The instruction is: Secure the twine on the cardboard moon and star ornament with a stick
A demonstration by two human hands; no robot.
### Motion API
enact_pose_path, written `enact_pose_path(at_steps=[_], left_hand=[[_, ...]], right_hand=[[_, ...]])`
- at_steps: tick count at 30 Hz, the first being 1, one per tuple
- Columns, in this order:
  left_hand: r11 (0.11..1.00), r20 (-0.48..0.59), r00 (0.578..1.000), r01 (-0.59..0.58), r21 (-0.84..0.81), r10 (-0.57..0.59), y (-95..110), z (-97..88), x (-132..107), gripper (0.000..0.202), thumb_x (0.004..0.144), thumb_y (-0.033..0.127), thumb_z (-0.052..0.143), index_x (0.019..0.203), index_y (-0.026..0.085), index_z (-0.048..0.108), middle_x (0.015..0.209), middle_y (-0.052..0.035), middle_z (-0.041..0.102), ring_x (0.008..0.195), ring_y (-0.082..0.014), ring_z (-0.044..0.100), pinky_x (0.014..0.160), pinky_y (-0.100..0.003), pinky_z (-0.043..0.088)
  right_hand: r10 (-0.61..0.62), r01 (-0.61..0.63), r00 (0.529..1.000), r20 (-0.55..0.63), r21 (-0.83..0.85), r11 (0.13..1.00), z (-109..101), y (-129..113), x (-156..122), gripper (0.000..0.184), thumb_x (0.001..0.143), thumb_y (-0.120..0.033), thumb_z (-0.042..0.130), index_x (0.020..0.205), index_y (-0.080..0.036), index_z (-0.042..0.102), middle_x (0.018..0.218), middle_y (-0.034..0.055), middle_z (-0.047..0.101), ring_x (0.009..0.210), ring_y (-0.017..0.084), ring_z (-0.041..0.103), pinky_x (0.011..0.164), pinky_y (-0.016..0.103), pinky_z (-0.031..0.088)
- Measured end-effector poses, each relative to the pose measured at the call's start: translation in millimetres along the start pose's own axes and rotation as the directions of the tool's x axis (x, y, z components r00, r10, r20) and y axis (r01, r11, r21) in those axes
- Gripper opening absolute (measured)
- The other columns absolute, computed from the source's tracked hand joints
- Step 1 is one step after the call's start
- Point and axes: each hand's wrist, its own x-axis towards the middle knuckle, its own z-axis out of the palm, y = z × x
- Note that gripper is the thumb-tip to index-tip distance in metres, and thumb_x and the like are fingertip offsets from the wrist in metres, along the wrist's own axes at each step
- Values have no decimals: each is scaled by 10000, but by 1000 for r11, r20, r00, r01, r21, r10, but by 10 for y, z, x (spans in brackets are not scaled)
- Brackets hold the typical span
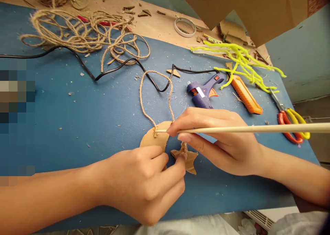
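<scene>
Toward the far left corner of the blue table (77,125) a tangle of jute twine (82,32) lies loose, with a black cord (116,68) snaking out from under it toward the middle. Near the front edge the left hand (144,183) is closed on a rounded cardboard piece (154,138), fingers pinched together over its lower side, one fingertip touching a small cardboard star (189,161) just beside it. A loop of twine (154,94) rises from the rounded piece toward the far edge. The right hand (219,142) is clamped on a thin wooden stick (244,128), thumb and fingers together around it. The stick's long axis runs almost level, left to right, its tip at the knot on the cardboard piece and its tail running off beyond the right edge. The right hand is nearer the tip. Behind it lie a glue gun (203,90), an orange utility knife (246,95), yellow-green pipe cleaners (242,61) and scissors (291,121).
</scene>
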Motion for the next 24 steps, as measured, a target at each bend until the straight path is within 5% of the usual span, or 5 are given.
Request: enact_pose_path(at_steps=[12,16,21,24], left_hand=[[1000,2,1000,3,-6,-3,-13,-14,30,314,1127,194,584,952,175,845,1134,-138,921,657,-218,690,603,-384,578],[1000,1,1000,8,-14,-8,-10,-19,37,305,1124,199,600,959,175,856,1123,-138,917,677,-220,703,600,-377,571],[1000,21,1000,7,-9,-7,-8,-29,29,324,1123,203,594,978,164,880,1175,-152,923,632,-206,670,585,-368,556],[1000,10,1000,0,2,0,-8,-26,29,315,1111,200,606,971,166,886,1172,-153,926,620,-204,659,582,-362,552]], right_hand=[[7,-7,999,33,-15,1000,-3,-17,2,165,1213,-189,667,1254,-85,788,1023,64,809,880,113,732,816,261,617],[-6,7,998,-63,19,1000,-60,-66,52,72,1170,-157,737,1190,-136,803,1064,64,872,923,121,800,852,259,667],[32,-16,964,-263,63,998,-72,-88,127,101,1135,-160,770,1080,-219,832,924,16,868,690,127,733,601,304,581],[29,8,948,-317,114,993,-56,-68,133,118,1106,-99,774,1076,-183,851,924,17,862,719,111,739,582,284,546]])
